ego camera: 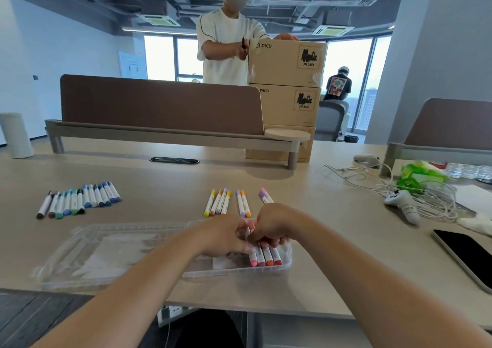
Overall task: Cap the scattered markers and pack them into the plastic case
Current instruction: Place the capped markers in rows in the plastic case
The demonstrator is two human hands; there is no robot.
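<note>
Fingers (pixel 277 241) of the right hand (pixel 271 228) curl round four pink-to-red capped markers (pixel 266 258) in the clear case (pixel 106 254), hiding their tops; beside them, whether the left hand (pixel 226 237) holds anything cannot be told.

bright daylight from the rear windows (pixel 346 62), soft shadows, wide-angle bending at edges, slight blur.

Bare bench (pixel 165 188) lies free between the left marker row (pixel 80 198) and the middle markers (pixel 226 202). Right of the case (pixel 106 251), cables (pixel 426 196), a controller (pixel 402 204) and a phone (pixel 463 254) crowd the bench.
</note>
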